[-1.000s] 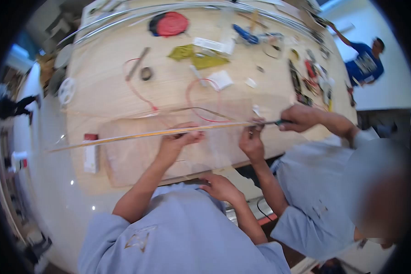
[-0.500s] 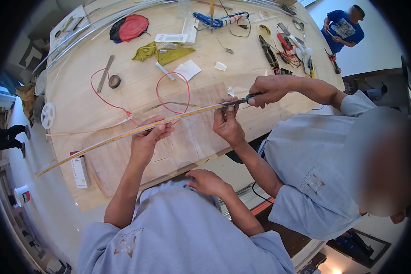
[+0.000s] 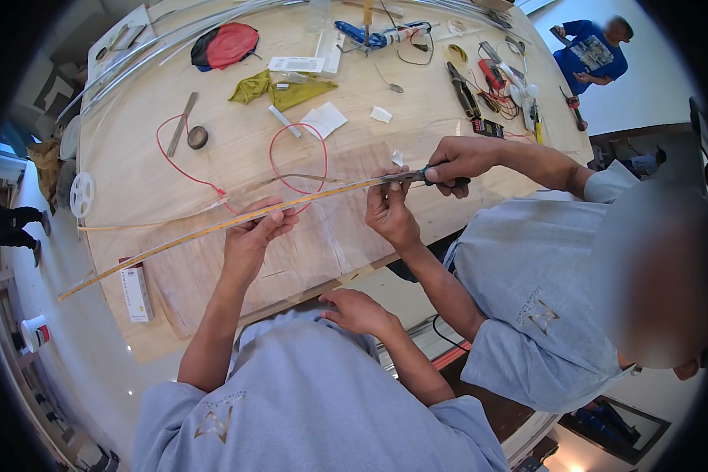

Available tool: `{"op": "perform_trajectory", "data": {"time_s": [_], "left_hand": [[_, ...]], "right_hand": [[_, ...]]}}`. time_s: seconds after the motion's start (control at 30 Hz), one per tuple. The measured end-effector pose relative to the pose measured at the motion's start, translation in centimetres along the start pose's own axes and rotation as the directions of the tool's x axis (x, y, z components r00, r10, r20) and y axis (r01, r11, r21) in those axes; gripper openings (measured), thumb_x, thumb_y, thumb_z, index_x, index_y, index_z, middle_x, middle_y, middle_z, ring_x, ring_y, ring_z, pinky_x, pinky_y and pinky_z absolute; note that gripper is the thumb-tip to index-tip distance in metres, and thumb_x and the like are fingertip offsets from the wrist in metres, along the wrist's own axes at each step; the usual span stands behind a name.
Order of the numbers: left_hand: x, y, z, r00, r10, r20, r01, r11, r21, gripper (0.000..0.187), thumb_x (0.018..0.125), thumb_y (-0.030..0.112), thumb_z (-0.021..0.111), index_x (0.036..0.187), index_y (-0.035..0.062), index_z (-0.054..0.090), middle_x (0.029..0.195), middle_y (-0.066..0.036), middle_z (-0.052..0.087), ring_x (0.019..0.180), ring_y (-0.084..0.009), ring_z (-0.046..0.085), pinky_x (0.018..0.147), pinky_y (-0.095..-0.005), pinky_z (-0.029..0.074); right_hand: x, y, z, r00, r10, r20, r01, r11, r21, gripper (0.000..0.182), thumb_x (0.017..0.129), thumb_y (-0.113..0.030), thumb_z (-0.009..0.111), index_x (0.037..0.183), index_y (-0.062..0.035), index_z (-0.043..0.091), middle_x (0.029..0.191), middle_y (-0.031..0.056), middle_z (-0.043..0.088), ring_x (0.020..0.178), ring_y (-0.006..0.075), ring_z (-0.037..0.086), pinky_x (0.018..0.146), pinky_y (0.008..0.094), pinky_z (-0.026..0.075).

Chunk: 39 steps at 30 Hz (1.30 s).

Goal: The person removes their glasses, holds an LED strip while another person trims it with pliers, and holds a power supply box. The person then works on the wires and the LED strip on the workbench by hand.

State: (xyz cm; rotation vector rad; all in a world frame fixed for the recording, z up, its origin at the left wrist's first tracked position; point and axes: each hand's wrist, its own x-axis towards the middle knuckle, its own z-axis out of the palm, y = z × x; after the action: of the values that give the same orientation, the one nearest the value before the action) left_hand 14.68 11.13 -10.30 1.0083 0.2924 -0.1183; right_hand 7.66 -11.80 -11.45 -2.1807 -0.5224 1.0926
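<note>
Yellow-and-white narrow strip (image 3: pixel 169 246) is pinched between the left hand's (image 3: pixel 248 240) thumb and fingers; rightward, a co-worker's hands (image 3: pixel 393 220) hold its end and black-handled pliers (image 3: pixel 440 178). The right hand (image 3: pixel 359 311) is loosely open. Left of the grip are a white cardboard box (image 3: pixel 136 294) and white bucket (image 3: pixel 35 334), contents unseen.

The left hand (image 3: pixel 252 234) is raised, its fingers bent in a pinch; the right hand (image 3: pixel 358 311) is nearer, with fingers loosely curled.
</note>
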Motion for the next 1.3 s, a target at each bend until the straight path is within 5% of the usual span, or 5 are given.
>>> {"op": "perform_trajectory", "data": {"time_s": [1.3], "left_hand": [[-0.8,-0.7,-1.2,0.999,-0.033,-0.005,0.033,0.999,0.0,0.032,0.089,0.009,0.063,0.117,-0.0052,0.056,0.104,-0.018,0.065,0.094,-0.025,0.066,0.083,-0.0339,0.055]], "right_hand": [[0.4,1.1,0.9,1.0,0.006,-0.011,-0.006,1.0,0.002,0.038,0.085,-0.029,0.064,0.111,-0.0009,0.059,0.103,0.0193,0.064,0.098,0.0353,0.06,0.084,0.0419,0.048]]}}
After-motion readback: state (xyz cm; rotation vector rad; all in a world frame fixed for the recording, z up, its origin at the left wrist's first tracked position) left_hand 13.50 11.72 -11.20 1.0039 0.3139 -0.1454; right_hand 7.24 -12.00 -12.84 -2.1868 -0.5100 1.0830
